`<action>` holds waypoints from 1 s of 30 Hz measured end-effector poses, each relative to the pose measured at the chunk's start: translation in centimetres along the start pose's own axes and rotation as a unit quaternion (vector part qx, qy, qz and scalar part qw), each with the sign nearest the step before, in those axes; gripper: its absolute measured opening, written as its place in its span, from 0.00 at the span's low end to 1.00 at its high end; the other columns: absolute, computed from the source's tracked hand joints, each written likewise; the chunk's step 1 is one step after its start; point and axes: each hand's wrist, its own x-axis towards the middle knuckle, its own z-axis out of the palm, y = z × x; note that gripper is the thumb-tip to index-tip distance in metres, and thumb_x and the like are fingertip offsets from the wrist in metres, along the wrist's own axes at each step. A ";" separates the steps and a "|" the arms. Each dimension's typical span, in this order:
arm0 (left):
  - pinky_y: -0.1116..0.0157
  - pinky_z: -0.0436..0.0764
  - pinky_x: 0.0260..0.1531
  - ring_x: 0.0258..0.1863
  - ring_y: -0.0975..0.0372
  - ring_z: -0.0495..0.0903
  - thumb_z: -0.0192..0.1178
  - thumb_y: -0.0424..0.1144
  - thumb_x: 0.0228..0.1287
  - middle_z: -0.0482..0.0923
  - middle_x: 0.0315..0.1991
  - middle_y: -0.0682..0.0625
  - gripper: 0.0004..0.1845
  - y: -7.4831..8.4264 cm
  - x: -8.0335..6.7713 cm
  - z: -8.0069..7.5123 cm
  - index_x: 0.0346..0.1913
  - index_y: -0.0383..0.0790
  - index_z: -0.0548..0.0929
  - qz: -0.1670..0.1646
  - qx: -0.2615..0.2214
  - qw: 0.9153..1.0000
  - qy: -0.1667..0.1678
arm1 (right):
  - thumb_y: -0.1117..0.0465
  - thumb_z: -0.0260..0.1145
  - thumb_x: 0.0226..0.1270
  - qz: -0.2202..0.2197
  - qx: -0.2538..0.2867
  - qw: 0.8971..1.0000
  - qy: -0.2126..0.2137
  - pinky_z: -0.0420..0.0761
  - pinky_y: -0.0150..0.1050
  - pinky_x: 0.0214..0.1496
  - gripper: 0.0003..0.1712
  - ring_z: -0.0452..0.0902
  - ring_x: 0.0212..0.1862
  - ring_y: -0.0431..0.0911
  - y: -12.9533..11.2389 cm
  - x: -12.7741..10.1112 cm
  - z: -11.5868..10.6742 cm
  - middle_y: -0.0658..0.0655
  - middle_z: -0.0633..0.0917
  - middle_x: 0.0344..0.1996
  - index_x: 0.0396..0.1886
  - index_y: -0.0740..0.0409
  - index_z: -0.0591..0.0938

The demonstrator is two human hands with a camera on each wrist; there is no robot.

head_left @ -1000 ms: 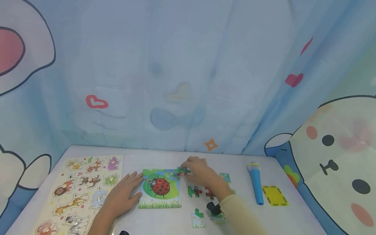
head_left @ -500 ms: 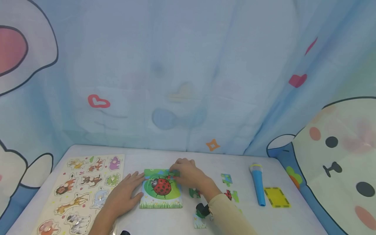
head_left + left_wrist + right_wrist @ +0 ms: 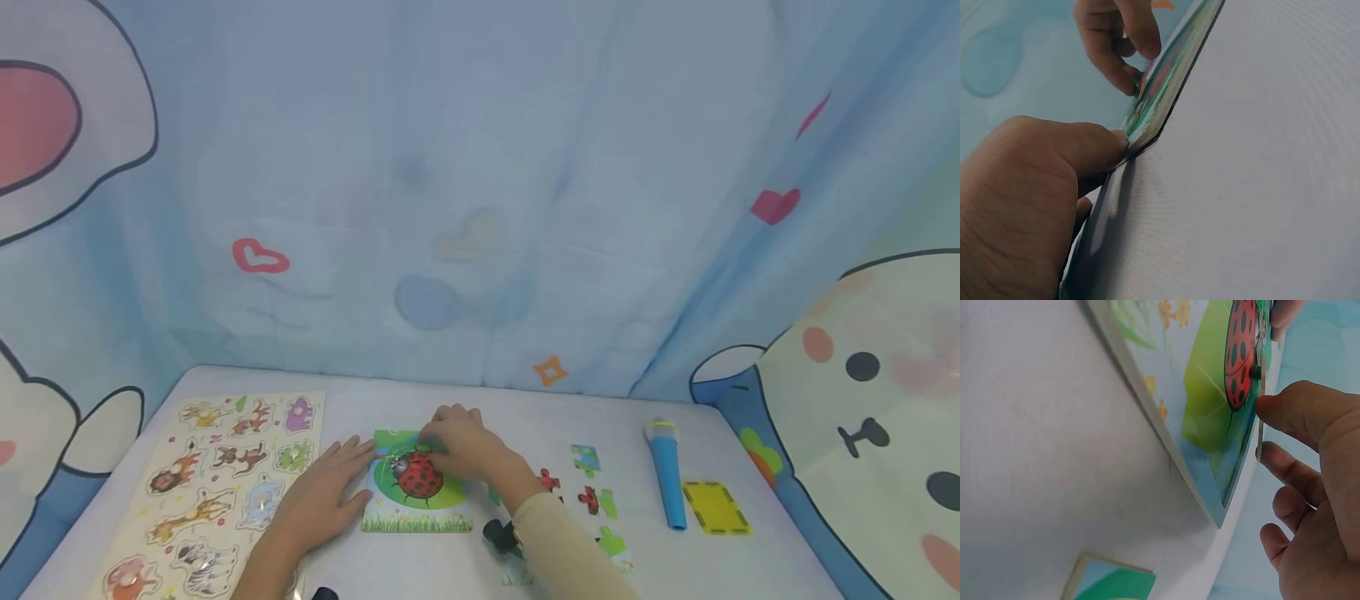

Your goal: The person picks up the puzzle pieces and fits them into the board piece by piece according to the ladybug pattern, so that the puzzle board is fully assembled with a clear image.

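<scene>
A square ladybug puzzle board [image 3: 418,523] lies on the white table. My left hand [image 3: 322,490] rests along its left side with fingers extended; in the left wrist view the thumb [image 3: 1100,150] touches the board's edge. Over the board's upper part my right hand [image 3: 465,442] pinches a jigsaw piece [image 3: 1260,440] between thumb and finger. That piece stands edge-on in the right wrist view, close above the printed picture, its face mostly hidden. Loose jigsaw pieces, among them a blue-green one [image 3: 587,458] and a red-spotted one [image 3: 588,500], lie right of the board, some hidden by the right forearm.
An animal peg puzzle [image 3: 133,533] with its pieces in place lies at the left, partly under the left forearm. At the right are a blue toy microphone [image 3: 667,475] and a yellow square frame [image 3: 717,508]. A patterned curtain [image 3: 480,208] hangs behind the table.
My right hand has carried the jigsaw piece left from beside the board's top right corner to over its upper middle. My left hand keeps its place. The head view has shifted slightly.
</scene>
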 end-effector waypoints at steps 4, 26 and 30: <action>0.53 0.59 0.71 0.70 0.51 0.63 0.65 0.42 0.61 0.70 0.67 0.49 0.29 0.1 0.1 0.0 0.65 0.40 0.76 0.000 0.001 1.000 0.002 | 0.56 0.69 0.63 0.011 -0.004 1.000 -0.010 0.66 0.41 0.46 0.14 0.67 0.45 0.42 -0.3 0.1 0.1 0.46 0.79 0.45 0.50 0.45 0.86; 0.49 0.58 0.71 0.70 0.48 0.63 0.63 0.41 0.62 0.69 0.68 0.45 0.25 0.2 0.0 0.0 0.63 0.44 0.78 0.027 0.010 1.000 0.002 | 0.58 0.65 0.66 0.029 0.025 0.999 -0.001 0.68 0.46 0.47 0.19 0.71 0.52 0.46 2.1 -2.0 -0.4 0.47 0.80 0.51 0.57 0.46 0.83; 0.51 0.56 0.72 0.71 0.48 0.61 0.60 0.42 0.65 0.68 0.69 0.46 0.23 0.2 0.0 0.1 0.64 0.47 0.78 0.028 0.023 0.999 -0.008 | 0.59 0.64 0.67 0.033 0.024 0.999 0.013 0.68 0.48 0.46 0.18 0.71 0.51 0.48 3.1 -3.4 -1.0 0.48 0.80 0.50 0.56 0.47 0.83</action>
